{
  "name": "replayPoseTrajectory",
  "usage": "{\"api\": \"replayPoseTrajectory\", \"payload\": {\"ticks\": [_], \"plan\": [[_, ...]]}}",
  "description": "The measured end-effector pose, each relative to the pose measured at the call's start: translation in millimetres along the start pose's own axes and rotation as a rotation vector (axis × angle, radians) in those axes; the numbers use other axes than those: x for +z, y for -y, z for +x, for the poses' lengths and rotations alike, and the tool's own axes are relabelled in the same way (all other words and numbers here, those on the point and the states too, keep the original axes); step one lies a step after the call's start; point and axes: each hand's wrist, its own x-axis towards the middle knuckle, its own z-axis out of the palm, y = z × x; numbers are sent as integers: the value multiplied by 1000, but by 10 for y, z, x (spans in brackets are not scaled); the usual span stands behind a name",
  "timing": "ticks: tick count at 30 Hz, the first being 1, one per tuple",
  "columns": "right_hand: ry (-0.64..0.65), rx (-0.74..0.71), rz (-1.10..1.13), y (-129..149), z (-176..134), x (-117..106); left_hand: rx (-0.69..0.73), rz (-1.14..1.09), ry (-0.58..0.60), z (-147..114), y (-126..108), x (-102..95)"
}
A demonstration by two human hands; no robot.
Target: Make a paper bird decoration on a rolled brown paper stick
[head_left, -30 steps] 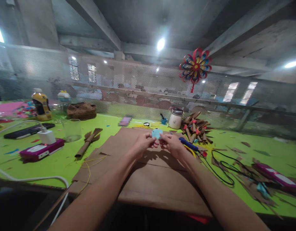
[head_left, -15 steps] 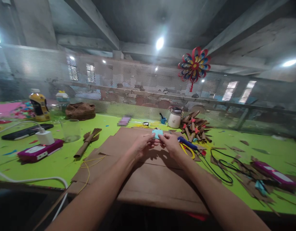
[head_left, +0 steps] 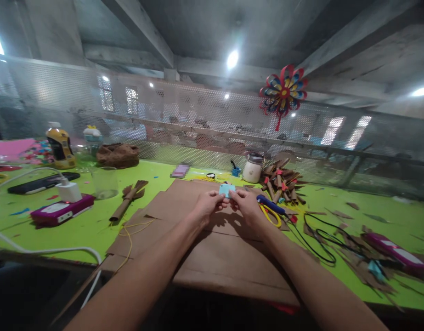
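Note:
A small light-blue piece of paper is held up between both hands over the brown paper sheets. My left hand pinches its left side, and my right hand pinches its right side. Just right of my right hand lie a blue-handled tool with a black cord and yellow-handled scissors. Fingertips partly cover the lower edge of the blue paper.
Rolled brown paper pieces are heaped beside a white jar. One brown paper roll lies left, near a clear cup and a purple power strip. Another purple power strip sits among scraps at right. A perforated metal screen stands behind.
The view has shifted slightly, so the scene sits a little to the right. The blue paper now shows flatter and more fully between my fingers; both hands still hold it.

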Motion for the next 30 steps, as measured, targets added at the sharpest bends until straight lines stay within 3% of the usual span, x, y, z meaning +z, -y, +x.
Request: {"api": "replayPoseTrajectory", "payload": {"ticks": [5, 13, 25, 30], "plan": [[110, 42, 27, 5, 3, -24, 29, 17, 16, -2, 22, 2], [66, -40, -53, 27, 3, -14, -41, -64, 44, -4, 31, -2], [53, -39, -13, 4, 25, 12, 80, -50, -82, -11, 1, 14], [-29, -229, -57, 186, 93, -230, 20, -41, -22, -19, -87, -31]]}}
